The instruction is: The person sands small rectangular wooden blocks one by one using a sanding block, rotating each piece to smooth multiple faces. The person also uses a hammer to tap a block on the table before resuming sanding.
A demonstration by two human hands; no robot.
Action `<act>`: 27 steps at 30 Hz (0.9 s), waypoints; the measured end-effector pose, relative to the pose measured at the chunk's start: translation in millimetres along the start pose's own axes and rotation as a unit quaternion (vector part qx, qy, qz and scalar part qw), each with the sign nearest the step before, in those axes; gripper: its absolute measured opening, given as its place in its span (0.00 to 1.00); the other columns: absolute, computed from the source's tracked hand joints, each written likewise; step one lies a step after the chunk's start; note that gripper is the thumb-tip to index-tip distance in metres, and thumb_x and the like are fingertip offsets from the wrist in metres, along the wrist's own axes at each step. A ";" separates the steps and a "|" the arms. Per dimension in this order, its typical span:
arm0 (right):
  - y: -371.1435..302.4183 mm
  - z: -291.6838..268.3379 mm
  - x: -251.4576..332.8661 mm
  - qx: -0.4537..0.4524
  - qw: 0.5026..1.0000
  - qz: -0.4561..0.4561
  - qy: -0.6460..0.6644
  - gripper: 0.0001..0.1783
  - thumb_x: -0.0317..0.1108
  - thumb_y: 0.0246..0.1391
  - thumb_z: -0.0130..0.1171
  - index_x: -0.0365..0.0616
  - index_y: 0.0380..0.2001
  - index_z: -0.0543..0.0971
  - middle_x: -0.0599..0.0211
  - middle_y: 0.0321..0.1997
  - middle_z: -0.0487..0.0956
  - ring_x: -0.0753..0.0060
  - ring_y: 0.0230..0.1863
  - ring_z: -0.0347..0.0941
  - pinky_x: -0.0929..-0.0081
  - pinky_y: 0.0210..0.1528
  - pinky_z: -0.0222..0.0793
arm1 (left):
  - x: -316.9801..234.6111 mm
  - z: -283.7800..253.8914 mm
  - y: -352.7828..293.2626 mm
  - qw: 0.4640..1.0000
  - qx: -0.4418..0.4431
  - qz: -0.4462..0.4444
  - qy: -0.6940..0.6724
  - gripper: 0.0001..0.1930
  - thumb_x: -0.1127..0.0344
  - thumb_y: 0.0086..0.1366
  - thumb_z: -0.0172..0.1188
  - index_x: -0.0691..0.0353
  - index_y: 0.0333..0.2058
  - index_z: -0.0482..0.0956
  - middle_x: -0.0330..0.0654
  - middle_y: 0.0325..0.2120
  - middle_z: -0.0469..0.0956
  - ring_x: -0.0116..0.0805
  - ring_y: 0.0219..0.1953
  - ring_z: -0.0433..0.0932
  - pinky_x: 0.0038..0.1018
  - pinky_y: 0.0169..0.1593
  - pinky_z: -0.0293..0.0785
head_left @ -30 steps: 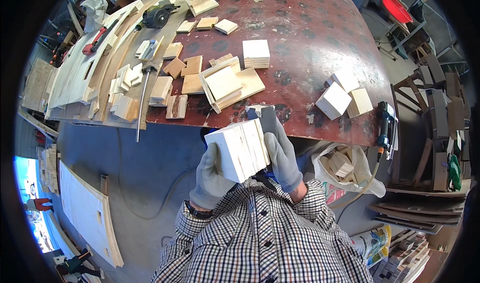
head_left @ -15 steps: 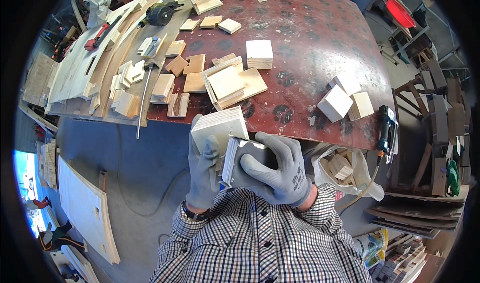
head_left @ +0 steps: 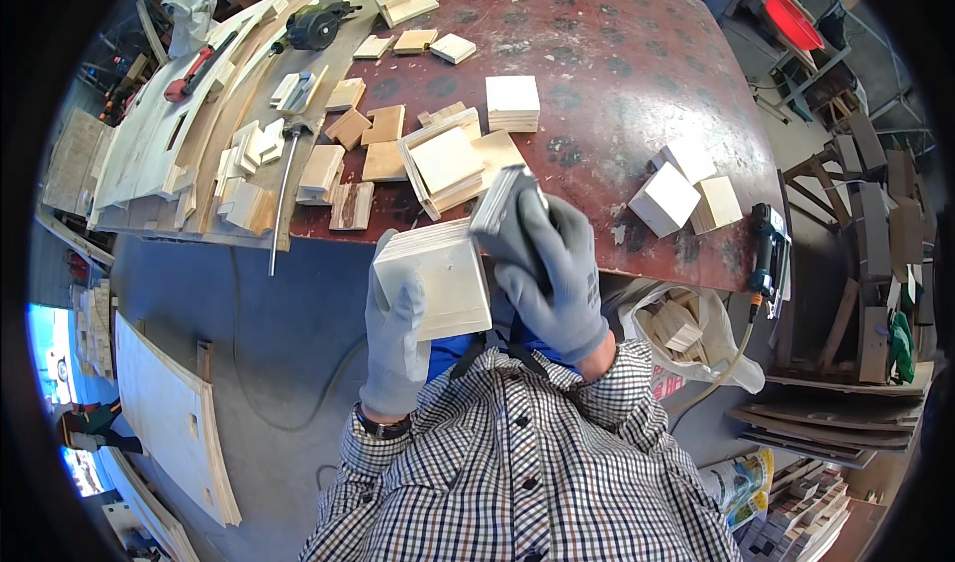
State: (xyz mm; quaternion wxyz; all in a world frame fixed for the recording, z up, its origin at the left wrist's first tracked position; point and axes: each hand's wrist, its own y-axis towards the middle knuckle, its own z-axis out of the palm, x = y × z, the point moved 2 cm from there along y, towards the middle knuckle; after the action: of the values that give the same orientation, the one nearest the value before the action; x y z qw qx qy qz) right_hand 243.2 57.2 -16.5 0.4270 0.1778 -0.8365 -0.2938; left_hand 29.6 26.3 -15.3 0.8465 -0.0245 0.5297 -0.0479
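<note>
Grey work gloves cover both hands. My left hand (head_left: 398,353) is closed round a pale plywood block (head_left: 438,276) whose layered edge faces up, held in front of my chest near the table's front edge. A dark grey sanding block (head_left: 497,216), which looks wrapped in abrasive sheet, is gripped in my right hand (head_left: 557,279). It is tilted at the plywood block's upper right corner; whether the two touch I cannot tell. Beyond my hands on the table lie a stack of square plywood pieces (head_left: 446,160) and a separate plywood block (head_left: 512,102).
Three pale blocks (head_left: 665,200) sit right on the dark red table (head_left: 617,85). A hose-fed air tool (head_left: 766,249) is at its right edge, above a white sack (head_left: 721,348) of wood pieces. Left are a metal rod (head_left: 286,199), a black power tool (head_left: 316,27) and long boards (head_left: 149,114).
My right hand has lifted the sanding block up and away from beside the plywood block and turned it. My left hand has tipped the plywood block so its broad face shows more.
</note>
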 end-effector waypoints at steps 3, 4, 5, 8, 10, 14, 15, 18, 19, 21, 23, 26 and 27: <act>4.8 -2.7 -22.3 -0.018 0.994 0.105 0.012 0.39 0.36 0.58 0.70 0.39 0.72 0.73 0.43 0.67 0.74 0.41 0.63 0.71 0.51 0.66 0.68 | -1.7 -1.5 -0.7 0.998 -0.002 0.025 0.055 0.45 0.50 0.77 0.65 0.62 0.79 0.50 0.47 0.68 0.69 0.35 0.68 0.73 0.32 0.68 0.74; 0.2 -10.5 -13.7 -0.036 0.993 0.094 0.053 0.39 0.36 0.57 0.70 0.39 0.71 0.73 0.42 0.67 0.74 0.41 0.63 0.71 0.51 0.67 0.67 | -2.6 0.1 2.3 0.997 -0.023 0.036 0.061 0.45 0.50 0.77 0.66 0.63 0.79 0.50 0.47 0.68 0.69 0.34 0.68 0.73 0.32 0.68 0.74; 0.4 -18.3 -3.2 -0.008 1.000 0.017 0.025 0.40 0.36 0.55 0.71 0.38 0.71 0.74 0.42 0.66 0.74 0.40 0.63 0.72 0.50 0.68 0.67 | -0.5 1.1 2.7 0.996 -0.049 0.044 0.067 0.45 0.51 0.77 0.66 0.63 0.79 0.50 0.47 0.68 0.70 0.34 0.67 0.73 0.31 0.67 0.74; -1.5 -27.0 50.1 0.060 0.995 -0.038 -0.076 0.38 0.42 0.52 0.74 0.56 0.68 0.78 0.46 0.68 0.74 0.45 0.62 0.73 0.52 0.64 0.68 | 1.8 2.3 3.7 0.994 -0.077 0.042 0.061 0.43 0.55 0.77 0.66 0.64 0.79 0.51 0.48 0.67 0.70 0.35 0.66 0.74 0.32 0.67 0.75; -20.8 -13.7 51.7 0.071 0.988 -0.050 -0.126 0.35 0.47 0.51 0.75 0.69 0.65 0.80 0.49 0.68 0.74 0.48 0.63 0.73 0.51 0.63 0.68 | -4.0 9.7 5.6 0.993 -0.095 0.051 0.047 0.42 0.56 0.77 0.66 0.64 0.78 0.51 0.49 0.67 0.70 0.35 0.65 0.75 0.33 0.67 0.75; -50.5 -16.1 38.9 0.100 0.983 -0.090 -0.128 0.35 0.50 0.47 0.77 0.77 0.62 0.81 0.56 0.67 0.74 0.53 0.64 0.73 0.52 0.63 0.69 | -12.5 4.9 9.3 0.984 -0.098 0.068 0.133 0.42 0.44 0.79 0.60 0.67 0.76 0.53 0.52 0.66 0.70 0.41 0.66 0.75 0.36 0.67 0.76; -50.3 -17.7 38.0 0.111 0.980 -0.095 -0.134 0.34 0.51 0.47 0.76 0.78 0.61 0.81 0.58 0.67 0.74 0.55 0.64 0.73 0.54 0.63 0.69 | -9.6 1.8 8.6 0.986 -0.077 0.078 0.123 0.42 0.44 0.80 0.58 0.67 0.77 0.53 0.52 0.66 0.71 0.40 0.65 0.76 0.35 0.67 0.76; -30.4 -16.6 28.3 0.079 0.979 -0.106 -0.155 0.35 0.51 0.49 0.75 0.79 0.64 0.80 0.56 0.68 0.73 0.52 0.65 0.73 0.50 0.63 0.69 | -12.0 -0.4 6.7 0.994 -0.055 0.060 0.074 0.44 0.56 0.77 0.66 0.63 0.79 0.50 0.47 0.67 0.70 0.34 0.65 0.74 0.32 0.67 0.75; -16.7 -19.4 28.8 0.068 0.982 -0.097 -0.145 0.35 0.51 0.52 0.73 0.79 0.65 0.79 0.55 0.68 0.73 0.51 0.65 0.73 0.49 0.63 0.68 | -10.5 2.4 5.1 0.994 -0.050 0.047 0.081 0.44 0.56 0.77 0.67 0.63 0.79 0.50 0.47 0.67 0.70 0.34 0.65 0.74 0.31 0.67 0.75; 14.2 -26.1 30.8 0.058 0.978 -0.090 -0.181 0.35 0.49 0.56 0.72 0.73 0.68 0.78 0.52 0.68 0.73 0.50 0.62 0.73 0.49 0.62 0.67 | -10.7 4.8 0.7 0.994 -0.040 0.022 0.099 0.45 0.55 0.76 0.68 0.63 0.79 0.50 0.46 0.68 0.70 0.33 0.65 0.74 0.31 0.67 0.75; 37.8 -25.9 24.8 0.030 0.976 -0.052 -0.211 0.36 0.46 0.57 0.72 0.65 0.70 0.77 0.49 0.67 0.73 0.48 0.59 0.73 0.49 0.61 0.66 | -6.0 3.4 -0.4 0.991 -0.041 0.034 0.122 0.45 0.47 0.78 0.63 0.63 0.79 0.50 0.49 0.67 0.71 0.36 0.65 0.76 0.34 0.66 0.77; 44.2 -28.7 12.7 -0.018 0.995 0.012 -0.096 0.39 0.44 0.54 0.74 0.53 0.70 0.77 0.46 0.66 0.74 0.44 0.59 0.71 0.51 0.61 0.66 | -5.8 3.7 -2.8 0.990 -0.049 0.052 0.118 0.44 0.44 0.79 0.60 0.64 0.79 0.51 0.49 0.67 0.71 0.37 0.65 0.77 0.34 0.64 0.79; 38.2 -31.0 20.8 0.004 0.995 -0.014 -0.098 0.39 0.44 0.54 0.74 0.53 0.69 0.77 0.46 0.66 0.74 0.44 0.59 0.72 0.51 0.61 0.66 | -1.9 -0.1 -2.0 0.990 -0.064 0.058 0.115 0.44 0.43 0.79 0.60 0.64 0.79 0.52 0.49 0.67 0.71 0.37 0.64 0.77 0.34 0.64 0.79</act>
State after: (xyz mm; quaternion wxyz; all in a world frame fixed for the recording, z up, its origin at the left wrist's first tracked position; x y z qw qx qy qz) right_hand 254.9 64.4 35.1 0.3379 0.1612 -0.8732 -0.3120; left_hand 28.6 24.6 -13.5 0.7779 -0.0418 0.6261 0.0327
